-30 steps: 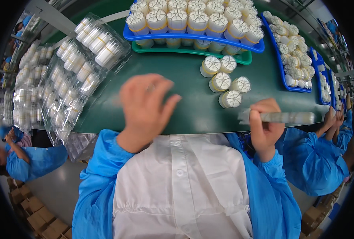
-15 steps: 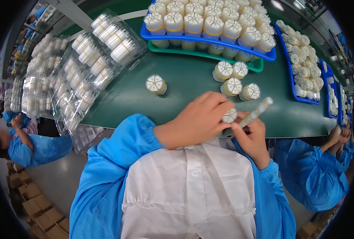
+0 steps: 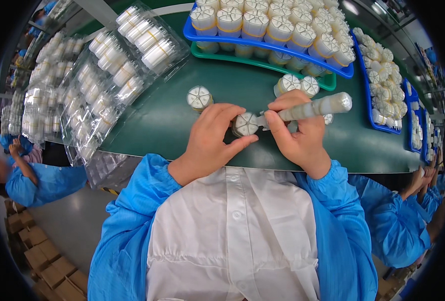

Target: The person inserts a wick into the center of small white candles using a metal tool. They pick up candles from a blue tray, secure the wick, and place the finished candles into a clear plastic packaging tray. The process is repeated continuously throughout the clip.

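Observation:
Between its thumb and fingers, my left hand (image 3: 207,135) grips a short round bundle of white tubes (image 3: 245,124), its wedge-patterned end facing up. My right hand (image 3: 302,140) is closed around a stick-like tool with a thick, pale, wrapped handle (image 3: 327,105). The tool's narrow metallic tip meets the bundle's right side; its exact kind is unclear. A similar bundle (image 3: 199,98) stands just beyond my left hand. Past my right hand are two more bundles (image 3: 288,84), and one (image 3: 328,118) shows only partly behind it.
A blue tray (image 3: 272,49) full of banded bundles sits on a green tray (image 3: 327,83) at the back. Another blue tray (image 3: 365,95) stands at right. Clear plastic packs of white tubes (image 3: 127,75) lie at left on the green table (image 3: 157,130). People in blue sleeves sit on both sides.
Both hands have moved away from the table's near edge, out over the tabletop. The bundle has shifted left in my left hand, and the tool now lies more level with its tip against the bundle.

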Available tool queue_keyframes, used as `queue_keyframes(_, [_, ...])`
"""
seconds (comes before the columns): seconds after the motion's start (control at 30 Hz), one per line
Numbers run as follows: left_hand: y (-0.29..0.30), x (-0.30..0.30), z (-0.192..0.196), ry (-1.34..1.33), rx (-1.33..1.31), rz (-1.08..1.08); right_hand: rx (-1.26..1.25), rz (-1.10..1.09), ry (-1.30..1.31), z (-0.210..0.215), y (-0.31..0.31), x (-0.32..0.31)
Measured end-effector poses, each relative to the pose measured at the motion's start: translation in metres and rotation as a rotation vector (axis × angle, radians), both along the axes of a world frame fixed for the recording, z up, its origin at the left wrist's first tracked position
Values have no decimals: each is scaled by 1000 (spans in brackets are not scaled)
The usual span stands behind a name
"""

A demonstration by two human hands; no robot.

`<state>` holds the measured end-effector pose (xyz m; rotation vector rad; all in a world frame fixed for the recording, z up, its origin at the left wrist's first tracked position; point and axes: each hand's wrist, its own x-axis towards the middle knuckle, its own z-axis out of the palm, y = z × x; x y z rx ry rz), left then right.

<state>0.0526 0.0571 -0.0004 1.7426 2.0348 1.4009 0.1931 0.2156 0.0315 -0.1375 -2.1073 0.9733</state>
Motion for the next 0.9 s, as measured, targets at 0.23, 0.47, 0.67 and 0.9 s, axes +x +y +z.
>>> queue_keyframes(0.23, [-1, 1, -4, 15, 30, -4, 67, 3, -3, -8, -1, -4])
queue_keyframes(0.47, [5, 4, -3, -46, 15, 7, 37, 10, -98, -4, -9, -4])
queue_keyframes(0.67, [2, 2, 0, -26, 20, -7, 26, -24, 9, -4, -9, 3])
queue_keyframes(0.9, [0, 1, 2, -110, 38, -94, 28, -21, -89, -1, -10, 2])
